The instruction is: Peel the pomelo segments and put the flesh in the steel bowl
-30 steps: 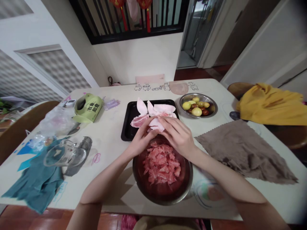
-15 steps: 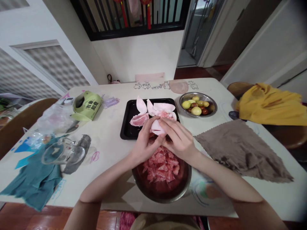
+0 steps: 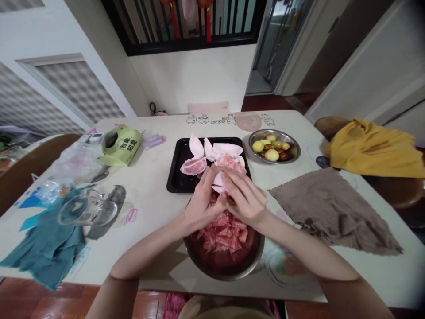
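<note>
Head view shows a pomelo piece (image 3: 219,180), pale pink skin with red flesh, pinched between both hands just above the far rim of a steel bowl (image 3: 232,266). Left hand (image 3: 202,204) curls around its left side, thumb and fingers closed on it; right hand (image 3: 247,201) closes on it from the right, fingertips meeting the left hand's over the fruit. Both wrists hover over the bowl, which sits at the near table edge and holds a heap of peeled flesh (image 3: 224,232).

Just beyond the hands lies a black tray (image 3: 174,177) carrying peel (image 3: 207,153), white-pink scraps with one more fleshy chunk among them; the held piece overlaps the tray's near edge.

To the right of the tray stands a small bowl (image 3: 294,153) of green and brown fruits (image 3: 272,150). Nearer on the right, a brown cloth (image 3: 332,212) lies flat on the table (image 3: 149,199), and a yellow cloth (image 3: 375,148) is draped over a chair at the far right.

Left of the tray are a green pouch (image 3: 122,144), a crumpled plastic bag (image 3: 75,166), a glass jug (image 3: 88,210) on its side, and a teal cloth (image 3: 49,246) hanging over the near-left edge.
</note>
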`<state>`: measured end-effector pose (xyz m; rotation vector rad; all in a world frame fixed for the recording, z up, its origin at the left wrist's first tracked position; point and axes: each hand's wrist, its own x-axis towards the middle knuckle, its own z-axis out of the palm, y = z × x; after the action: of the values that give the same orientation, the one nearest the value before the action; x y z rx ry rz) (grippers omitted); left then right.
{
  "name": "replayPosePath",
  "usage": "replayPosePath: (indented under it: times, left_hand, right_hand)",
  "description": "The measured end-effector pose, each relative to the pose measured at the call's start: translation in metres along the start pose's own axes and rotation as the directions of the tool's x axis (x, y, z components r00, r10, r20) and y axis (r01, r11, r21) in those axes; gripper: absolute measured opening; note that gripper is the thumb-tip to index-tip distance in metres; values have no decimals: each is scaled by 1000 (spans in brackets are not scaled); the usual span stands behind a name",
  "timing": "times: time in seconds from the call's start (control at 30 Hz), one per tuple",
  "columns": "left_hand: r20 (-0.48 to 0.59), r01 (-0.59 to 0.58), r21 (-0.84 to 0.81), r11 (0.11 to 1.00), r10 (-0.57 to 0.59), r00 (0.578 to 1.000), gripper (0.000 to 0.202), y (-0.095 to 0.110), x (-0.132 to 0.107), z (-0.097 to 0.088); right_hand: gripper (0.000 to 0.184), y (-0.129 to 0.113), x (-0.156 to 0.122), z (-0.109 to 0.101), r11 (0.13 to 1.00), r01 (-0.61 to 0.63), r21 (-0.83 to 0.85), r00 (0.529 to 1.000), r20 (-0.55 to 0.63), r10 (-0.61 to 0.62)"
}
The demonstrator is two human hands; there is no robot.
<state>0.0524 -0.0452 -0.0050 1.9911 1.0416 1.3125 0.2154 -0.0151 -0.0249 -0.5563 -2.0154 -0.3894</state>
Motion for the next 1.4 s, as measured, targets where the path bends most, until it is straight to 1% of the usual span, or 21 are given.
replayPosePath:
  times: [0.13, 0.3, 0.43, 0.5, 0.6, 0.7, 0.77, 0.8, 0.87, 0.93, 1.0, 1.07, 1.13, 1.23, 1.4]
  left_hand:
    - [-38, 19, 0, 1000, -19, 999, 34, -2, -3, 5]
    - [-60, 99, -18, 995, -100, 993, 27, -2, -6, 6]
    - [-56, 65, -15, 998, -66, 996, 38, -2, -4, 5]
    - [-64, 69, -26, 997, -71, 995, 41, -3, -3, 4]
    - [-60, 151, -80, 985, -156, 986, 40, -5, 0, 2]
    - [7, 270, -135, 953, -272, 962, 34, -7, 3, 0]
    - [35, 316, -152, 937, -314, 949, 29, -7, 4, -1]
    - [25, 316, -151, 937, -316, 948, 29, -7, 3, -1]
    - [-33, 278, -124, 953, -284, 958, 34, -7, 2, 0]
    - [-107, 193, -62, 979, -198, 974, 48, -6, 1, 1]
    - [-147, 83, -2, 997, -82, 986, 58, -5, -1, 1]
    - [-136, -6, 26, 1000, 10, 991, 59, -4, -2, 2]
    - [-109, -52, 23, 998, 54, 993, 56, -3, -4, 2]
    - [-83, -53, 6, 999, 53, 995, 53, -4, -9, 4]
    - [-70, 76, -30, 997, -77, 995, 41, -6, -14, 11]
  right_hand:
    - [43, -4, -2, -1, 998, -2, 60, 1000, 3, 2]
    - [38, -6, 1, -3, 997, 7, 71, 999, 31, -9]
    - [39, -2, -1, -1, 991, 5, 132, 1000, 7, -6]
    - [41, 1, -1, 0, 991, -5, 133, 1000, 6, 4]
    - [42, 4, -1, 1, 992, -30, 120, 999, 32, 27]
    - [42, 4, 0, 1, 987, -51, 154, 995, 95, 36]
    - [42, 3, 0, 3, 977, -89, 191, 990, 120, 67]
    - [43, 3, 0, 3, 972, -113, 206, 988, 123, 88]
    - [46, 4, 1, 5, 965, -146, 219, 985, 126, 120]
    - [49, 5, 1, 5, 969, -140, 203, 983, 143, 112]
    - [52, 5, 1, 4, 979, -109, 175, 983, 167, 80]
    - [54, 4, 0, 0, 985, -78, 154, 986, 158, 53]
    - [52, 0, -1, -4, 986, -71, 153, 990, 130, 51]
    - [50, -7, -3, -8, 984, -99, 147, 990, 118, 82]
    - [43, -12, -3, -8, 984, -142, 103, 978, 166, 124]
